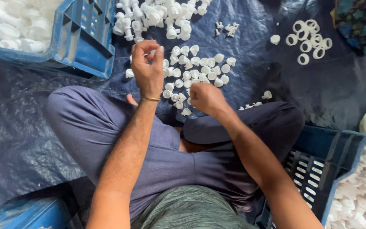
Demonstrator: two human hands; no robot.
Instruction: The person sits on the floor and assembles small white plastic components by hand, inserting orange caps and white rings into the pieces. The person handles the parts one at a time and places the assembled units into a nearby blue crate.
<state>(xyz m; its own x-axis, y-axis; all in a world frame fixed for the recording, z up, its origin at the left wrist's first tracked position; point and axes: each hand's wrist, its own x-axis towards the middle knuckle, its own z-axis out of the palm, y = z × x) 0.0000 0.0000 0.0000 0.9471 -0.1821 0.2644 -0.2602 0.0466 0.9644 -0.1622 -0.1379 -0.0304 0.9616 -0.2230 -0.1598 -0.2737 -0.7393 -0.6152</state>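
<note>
I sit cross-legged on a dark blue tarp (250, 55). My left hand (147, 68) is raised with its fingertips pinched on a small white plastic piece, mostly hidden by the fingers. My right hand (206, 97) is a closed fist just above the near edge of a cluster of small white plastic caps (200, 70) lying in front of my knees; what it holds is hidden. A gold bangle sits on my left wrist.
A pile of assembled white plastic parts (157, 17) lies farther ahead, with several white rings (308, 40) at the upper right. A blue crate (85, 38) of white parts stands upper left, another blue crate (339, 169) lower right, a third (26, 214) lower left.
</note>
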